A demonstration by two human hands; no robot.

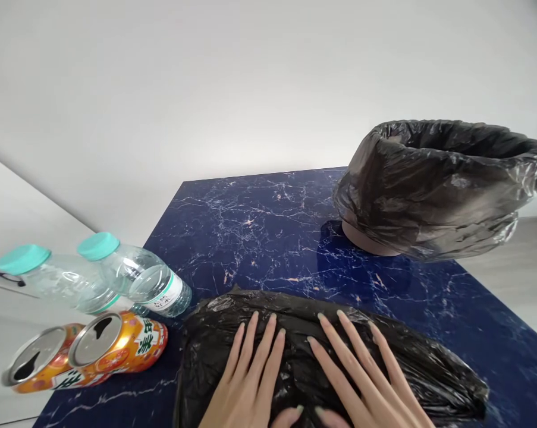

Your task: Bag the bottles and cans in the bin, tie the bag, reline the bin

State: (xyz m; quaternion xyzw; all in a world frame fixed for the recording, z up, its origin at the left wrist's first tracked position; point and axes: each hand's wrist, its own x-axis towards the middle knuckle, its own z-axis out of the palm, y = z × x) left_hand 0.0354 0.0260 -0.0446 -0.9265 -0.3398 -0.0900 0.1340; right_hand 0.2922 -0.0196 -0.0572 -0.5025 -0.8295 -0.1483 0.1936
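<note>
A crumpled black plastic bag [429, 374] lies flat on the near part of a dark blue marble-patterned table [259, 238]. My left hand [248, 380] rests on the bag's left half, palm down, fingers stretched out and slightly apart. My right hand [366, 380] lies beside it on the bag's middle, also flat with fingers extended. The two thumbs nearly meet at the bottom edge. Neither hand holds anything.
A small bin lined with a black bag [437, 184] stands at the table's far right. At the left edge lie a clear plastic bottle with a teal cap [138, 279] and a crushed orange can [121, 342]; both are mirrored in a shiny white wall [22, 202].
</note>
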